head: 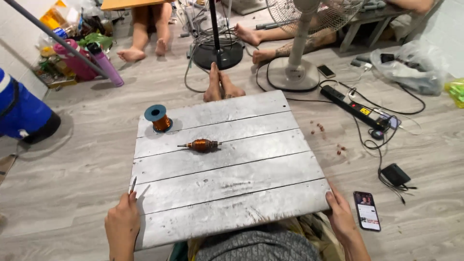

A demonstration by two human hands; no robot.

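A board [227, 179] of five whitewashed planks, scuffed and grey at the seams, lies across the person's lap. The left hand [122, 227] grips its near left corner, fingers curled over the edge, and also pinches a thin metal tool [132, 185] that sticks up from the fist. The right hand [340, 217] clasps the near right corner, thumb on top, holding nothing else.

Near the middle of the board lies an armature [201, 145], a small spindle wound fat with glossy copper wire, its thin steel shaft poking out at both ends (it rests on its side, along a plank). Toward the far left corner stands a spool [159, 118] of the same copper wire, upright, with a blue round flange on top.

On the pale wood-grain floor right of the board lies a phone [367, 210], screen lit; farther off are a black power strip [349, 103] with tangled cables and a fan base [293, 73].
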